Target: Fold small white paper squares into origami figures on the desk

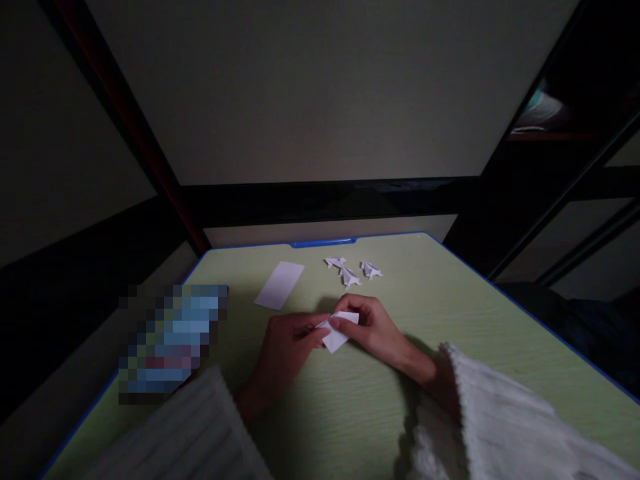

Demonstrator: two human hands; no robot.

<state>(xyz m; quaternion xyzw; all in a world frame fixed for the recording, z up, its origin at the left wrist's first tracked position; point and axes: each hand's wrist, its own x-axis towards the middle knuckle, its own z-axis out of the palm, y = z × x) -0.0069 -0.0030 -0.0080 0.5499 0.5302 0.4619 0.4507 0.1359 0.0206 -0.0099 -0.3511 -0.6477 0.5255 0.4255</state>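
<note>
Both of my hands pinch one small folded white paper just above the light green table. My left hand grips the paper's left edge with closed fingers. My right hand curls over its top right part, thumb and fingers pressed on it. Beyond the hands lies a flat white paper slip. Three small folded paper figures sit near the table's far edge. I wear white knitted sleeves.
A blurred-out blue object lies at the table's left edge. The table has a blue rim. Dark bed-frame bars and a pale wall stand behind it. The room is dim.
</note>
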